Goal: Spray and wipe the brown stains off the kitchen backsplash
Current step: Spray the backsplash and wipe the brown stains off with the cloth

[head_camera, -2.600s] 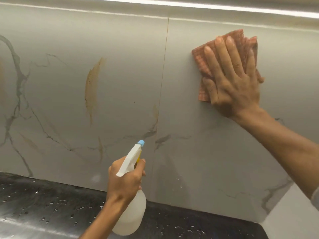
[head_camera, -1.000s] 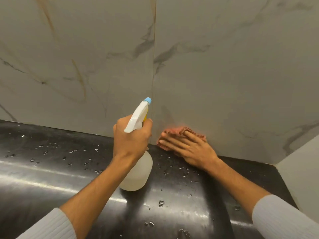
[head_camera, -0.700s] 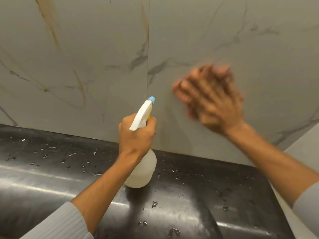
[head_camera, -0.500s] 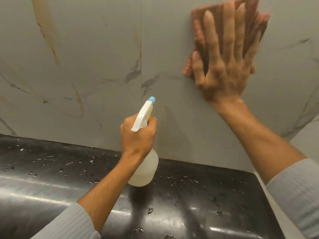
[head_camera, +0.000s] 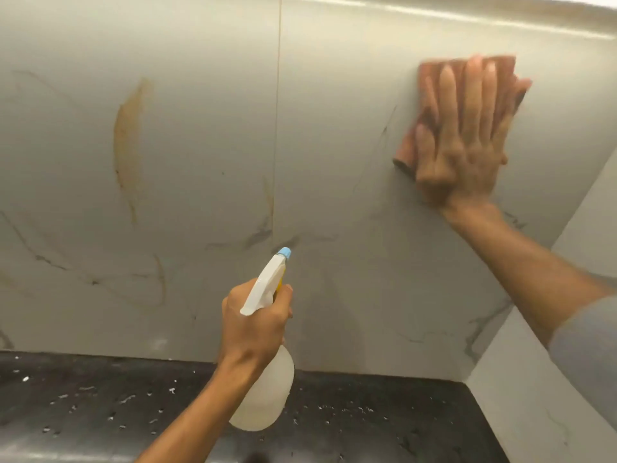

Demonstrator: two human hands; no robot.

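The right hand [head_camera: 462, 138], flat on the cloth [head_camera: 409, 150], is sweeping rightward along the backsplash [head_camera: 334, 128] — left grip is staying closed around the spray bottle [head_camera: 267, 389] — brown stain [head_camera: 128, 142] unwiped.

Kitchen: marble-look backsplash [head_camera: 207, 162] above wet black countertop [head_camera: 100, 406]

Two hands [head_camera: 253, 325], one spray bottle [head_camera: 267, 392], one cloth [head_camera: 409, 152], one large brown stain [head_camera: 128, 135]
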